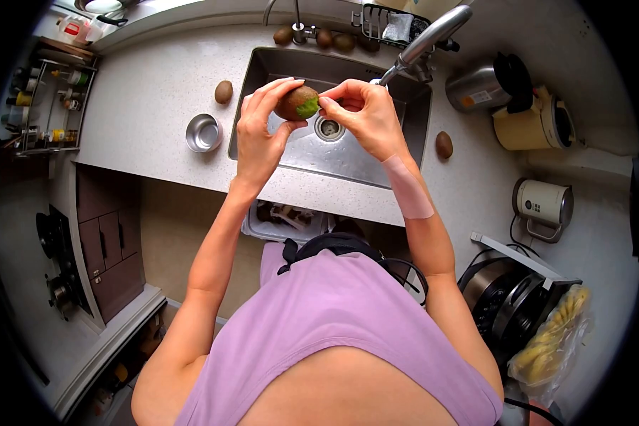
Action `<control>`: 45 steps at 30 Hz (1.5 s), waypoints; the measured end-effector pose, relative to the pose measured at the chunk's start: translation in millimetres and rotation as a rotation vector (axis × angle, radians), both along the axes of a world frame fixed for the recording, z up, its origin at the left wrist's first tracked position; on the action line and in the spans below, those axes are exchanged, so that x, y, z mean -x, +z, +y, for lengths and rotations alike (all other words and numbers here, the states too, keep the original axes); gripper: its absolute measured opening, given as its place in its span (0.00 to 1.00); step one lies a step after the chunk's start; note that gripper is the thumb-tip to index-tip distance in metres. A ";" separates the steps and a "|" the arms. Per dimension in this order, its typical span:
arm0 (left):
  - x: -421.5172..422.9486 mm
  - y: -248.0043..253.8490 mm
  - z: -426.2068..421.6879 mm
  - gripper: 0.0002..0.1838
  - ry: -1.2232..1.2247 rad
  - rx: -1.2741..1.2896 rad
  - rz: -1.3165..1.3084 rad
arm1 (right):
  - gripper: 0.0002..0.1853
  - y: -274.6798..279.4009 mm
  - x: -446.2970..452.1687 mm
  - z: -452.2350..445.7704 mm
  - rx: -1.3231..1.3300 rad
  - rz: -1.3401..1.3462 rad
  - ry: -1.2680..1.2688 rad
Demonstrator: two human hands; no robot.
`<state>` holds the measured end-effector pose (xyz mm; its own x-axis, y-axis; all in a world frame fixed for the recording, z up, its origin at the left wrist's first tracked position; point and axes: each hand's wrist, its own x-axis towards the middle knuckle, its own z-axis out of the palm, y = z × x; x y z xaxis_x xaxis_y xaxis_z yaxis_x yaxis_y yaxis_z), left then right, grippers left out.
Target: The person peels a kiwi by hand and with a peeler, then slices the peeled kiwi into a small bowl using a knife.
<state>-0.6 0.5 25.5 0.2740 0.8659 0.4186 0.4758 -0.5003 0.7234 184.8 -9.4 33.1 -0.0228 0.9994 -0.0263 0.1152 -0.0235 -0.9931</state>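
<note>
Over the sink (312, 162), my left hand (264, 128) holds a brown kiwi (291, 104) between thumb and fingers. Bright green flesh shows at the kiwi's right end, where part of the skin is off. My right hand (362, 113) is pinched at that end, its thumb and forefinger touching the peeled edge. Whatever lies between those fingertips is too small to make out. Below the hands is the sink drain (329, 128). A metal cup (204, 133) and a whole kiwi (224, 91) stand on the counter left of the sink.
The faucet (433, 37) reaches over the sink's back right. Several kiwis (343, 42) line the back ledge. Another kiwi (444, 145) lies right of the sink, near a steel kettle (476, 86). Under the counter front sits a bin (252, 226) holding scraps.
</note>
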 end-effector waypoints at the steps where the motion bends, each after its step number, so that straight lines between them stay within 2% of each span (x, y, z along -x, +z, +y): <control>1: -0.3 -0.4 0.0 0.32 0.003 0.001 -0.003 | 0.08 0.5 -0.5 -0.2 0.000 0.000 -0.001; 4: -1.8 0.6 0.2 0.31 0.005 -0.003 -0.003 | 0.09 1.9 -2.1 -1.0 0.020 0.074 0.010; 12: -1.7 0.7 -1.0 0.31 -0.018 -0.004 0.009 | 0.08 0.0 0.0 -0.4 -0.009 -0.125 -0.048; 15: -0.5 -5.0 -1.7 0.32 -0.064 0.101 -0.068 | 0.08 -7.6 0.2 0.5 0.001 -0.029 -0.052; 16: 0.4 -9.7 -1.3 0.32 -0.122 0.236 -0.207 | 0.08 -7.4 -0.1 0.6 0.001 -0.030 -0.051; 17: 0.9 -12.4 -1.1 0.32 -0.181 0.372 -0.347 | 0.08 -7.2 -0.6 0.7 0.061 0.103 -0.022; 18: 0.5 -12.7 -2.1 0.32 -0.180 0.371 -0.349 | 0.08 -7.1 -0.9 0.8 0.120 0.235 0.007; 19: -0.1 -12.7 -3.6 0.32 -0.222 0.479 -0.481 | 0.08 -7.3 -0.8 0.9 0.120 0.235 0.008; 20: -0.4 -12.8 -4.5 0.32 -0.264 0.587 -0.614 | 0.08 -8.1 -0.5 0.7 0.156 0.364 0.017; 21: -0.6 -13.6 -4.4 0.32 -0.264 0.587 -0.614 | 0.08 -9.1 -0.4 0.5 0.192 0.493 0.026; 22: -0.7 -14.8 -4.0 0.32 -0.280 0.614 -0.681 | 0.08 -10.8 -0.4 0.7 0.192 0.493 0.027; 24: -0.6 -17.2 -3.2 0.33 -0.296 0.639 -0.748 | 0.08 -15.6 -0.6 2.0 0.281 0.767 0.052; 26: -0.1 -18.9 -2.6 0.34 -0.318 0.713 -0.936 | 0.08 -19.6 -1.4 2.8 0.292 0.837 0.038; 27: 0.7 -17.8 -2.0 0.34 -0.320 0.713 -0.935 | 0.08 -20.3 -1.8 3.1 0.302 0.906 0.022; 28: 1.9 -15.8 -1.2 0.34 -0.295 0.669 -0.885 | 0.08 -20.0 -1.4 2.9 0.300 0.907 0.021; 30: 3.8 -12.7 -0.1 0.35 -0.269 0.624 -0.834 | 0.07 -14.7 2.9 -0.2 0.096 0.522 -0.006; 32: 3.9 -10.8 0.5 0.34 -0.230 0.565 -0.731 | 0.07 -1.2 8.9 -3.4 0.058 0.484 -0.063; 34: 3.0 -6.9 0.2 0.33 -0.205 0.534 -0.667 | 0.07 0.8 8.9 -1.6 -0.013 0.285 -0.028; 41: -0.9 -10.5 2.7 0.31 -0.059 0.244 -0.444 | 0.08 7.2 12.8 -3.7 -0.050 0.180 -0.064; 45: -1.8 -8.3 1.7 0.30 -0.031 0.208 -0.411 | 0.08 8.5 12.8 -4.8 -0.056 0.169 -0.066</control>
